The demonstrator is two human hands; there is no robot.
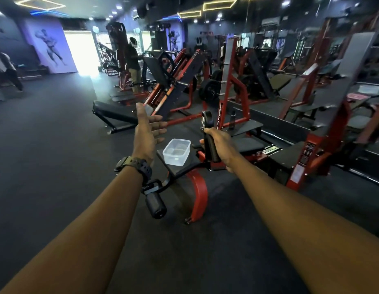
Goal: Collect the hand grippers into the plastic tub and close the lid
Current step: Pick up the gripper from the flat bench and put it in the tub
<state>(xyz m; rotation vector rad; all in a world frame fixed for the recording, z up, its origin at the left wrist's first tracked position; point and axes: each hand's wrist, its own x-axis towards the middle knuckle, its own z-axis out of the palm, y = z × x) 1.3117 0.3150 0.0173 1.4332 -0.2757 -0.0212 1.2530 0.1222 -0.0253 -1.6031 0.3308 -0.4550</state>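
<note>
- The floor is dark and rubbery, running back to a bright doorway; rows of red-and-black machines fill the middle and right of the room.
- A black bench lies flat on the floor to the left of the machines, well beyond the hands.
- Nearer, a red-framed seat with a black pad stands just below and between the two hands; a black roller sticks out at its near left end.
- The tub, clear plastic and open-topped, sits on that pad. It looks empty, and no lid shows on it.
- The left hand is raised to the left of the tub, palm turned inward, fingers spread and straight, holding nothing. A black watch wraps its wrist.
- The right hand is raised to the right of the tub, fingers curled tight round the handles of a gripper.
- The gripper is black and stands upright in the fist, its coiled spring at the top, above the knuckles, and its handle ends poking out below. It is held in the air, beside the tub and apart from it.
</note>
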